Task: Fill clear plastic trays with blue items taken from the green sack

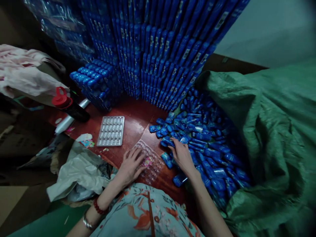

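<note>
My left hand [130,164] lies with spread fingers on a clear plastic blister tray [151,164] at the near edge of a red-brown table [134,120]. My right hand [181,154] rests palm down on a heap of small blue tubes [204,138] that spills out of a green woven sack [271,131]; its fingers curl over a few tubes at the pile's left edge. I cannot make out whether it grips one. A second blister tray [111,130] lies flat to the left of the first.
A tall wall of stacked blue tube packs [158,46] stands at the back, with a lower stack [95,79] to its left. A red-capped dark bottle [67,105], a white roll [70,118], crumpled plastic bags [79,171] and pink cloth [24,72] crowd the left side.
</note>
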Motion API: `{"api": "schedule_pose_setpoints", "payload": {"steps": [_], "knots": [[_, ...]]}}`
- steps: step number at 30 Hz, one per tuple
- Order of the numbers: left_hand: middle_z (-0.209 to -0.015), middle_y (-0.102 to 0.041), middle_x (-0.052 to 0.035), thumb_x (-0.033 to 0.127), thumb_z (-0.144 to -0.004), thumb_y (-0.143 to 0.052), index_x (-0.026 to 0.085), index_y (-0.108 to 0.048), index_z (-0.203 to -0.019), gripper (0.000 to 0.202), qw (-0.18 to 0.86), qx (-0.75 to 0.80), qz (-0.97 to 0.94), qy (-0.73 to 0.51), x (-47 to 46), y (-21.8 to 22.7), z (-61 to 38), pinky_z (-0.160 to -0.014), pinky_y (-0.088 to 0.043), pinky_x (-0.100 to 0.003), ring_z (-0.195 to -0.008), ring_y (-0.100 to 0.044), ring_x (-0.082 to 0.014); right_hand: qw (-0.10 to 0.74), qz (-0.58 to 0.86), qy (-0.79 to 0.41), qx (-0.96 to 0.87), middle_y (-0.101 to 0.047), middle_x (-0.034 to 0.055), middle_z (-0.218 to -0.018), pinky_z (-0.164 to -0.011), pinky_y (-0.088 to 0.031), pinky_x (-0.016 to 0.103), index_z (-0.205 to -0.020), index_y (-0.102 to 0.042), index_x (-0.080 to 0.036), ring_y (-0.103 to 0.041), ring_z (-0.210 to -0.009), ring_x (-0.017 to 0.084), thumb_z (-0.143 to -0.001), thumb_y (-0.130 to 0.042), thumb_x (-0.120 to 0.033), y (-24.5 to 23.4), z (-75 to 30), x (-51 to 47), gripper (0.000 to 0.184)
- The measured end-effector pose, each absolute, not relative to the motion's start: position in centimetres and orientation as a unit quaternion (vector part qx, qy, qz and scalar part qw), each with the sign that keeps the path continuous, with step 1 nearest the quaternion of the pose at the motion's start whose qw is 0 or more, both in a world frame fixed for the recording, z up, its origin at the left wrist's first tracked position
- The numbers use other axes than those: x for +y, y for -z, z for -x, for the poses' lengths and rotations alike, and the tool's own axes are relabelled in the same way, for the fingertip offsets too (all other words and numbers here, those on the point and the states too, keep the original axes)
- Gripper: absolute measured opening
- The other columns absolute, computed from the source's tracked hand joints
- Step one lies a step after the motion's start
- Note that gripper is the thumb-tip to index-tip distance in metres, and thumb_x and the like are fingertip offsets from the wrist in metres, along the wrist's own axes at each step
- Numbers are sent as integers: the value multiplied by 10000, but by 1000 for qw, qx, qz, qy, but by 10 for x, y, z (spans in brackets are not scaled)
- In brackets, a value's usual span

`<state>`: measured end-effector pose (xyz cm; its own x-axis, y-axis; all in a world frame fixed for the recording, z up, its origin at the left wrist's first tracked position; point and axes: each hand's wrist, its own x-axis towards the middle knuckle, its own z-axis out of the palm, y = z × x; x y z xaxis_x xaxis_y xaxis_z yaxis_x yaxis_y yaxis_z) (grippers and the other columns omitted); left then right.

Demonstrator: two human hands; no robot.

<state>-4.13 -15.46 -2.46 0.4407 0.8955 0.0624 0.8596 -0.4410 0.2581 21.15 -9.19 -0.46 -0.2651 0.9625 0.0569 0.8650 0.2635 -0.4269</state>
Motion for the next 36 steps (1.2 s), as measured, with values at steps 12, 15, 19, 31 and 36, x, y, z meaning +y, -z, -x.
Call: {"api": "schedule_pose_setpoints", "payload": {"steps": [12,15,19,31,36], "knots": [[-1435,-354,-103,518,-858,-442,260,-417,-1337,545,66,496,-861,-90,-157,52,27,-1072,-217,-489,-1328,-292,-280,87,550,-207,-804,-617,80,-1006,-755,-452,302,-1068,-526,-189,-602,-883,196,-917,-386,-191,-9,-140,-98,206],[-1412,-392,-103,541,-842,-452,247,-491,-1276,526,62,514,-849,-104,-162,56,22,-1073,-231,-483,-1317,-316,-276,-36,542,-148,-827,-610,92,-971,-664,-443,288,-1047,-528,-177,-608,-803,197,-877,-374,-85,-15,-121,-98,248],[-1355,-466,-97,551,-805,-509,249,-538,-1230,522,67,539,-831,-119,-166,62,17,-1080,-235,-480,-1303,-341,-278,-53,525,-83,-845,-583,157,-1075,-726,-440,313,-1100,-511,-136,-575,-943,226,-862,-369,-56,-16,-97,-105,289],[-1444,-347,-77,501,-856,-455,295,-417,-1339,526,67,563,-817,-108,-165,57,19,-1085,-217,-493,-1340,-281,-280,-66,502,-90,-858,-493,95,-1275,-793,-406,364,-1175,-540,-245,-470,-1094,268,-822,-389,-12,-11,-180,-78,449],[-1445,-345,-86,506,-860,-445,293,-434,-1326,513,66,565,-817,-96,-165,56,19,-1085,-218,-494,-1340,-286,-273,-93,449,-65,-886,-559,117,-1150,-799,-403,351,-1126,-549,-193,-498,-1044,246,-821,-396,-17,-9,-184,-60,384]]}}
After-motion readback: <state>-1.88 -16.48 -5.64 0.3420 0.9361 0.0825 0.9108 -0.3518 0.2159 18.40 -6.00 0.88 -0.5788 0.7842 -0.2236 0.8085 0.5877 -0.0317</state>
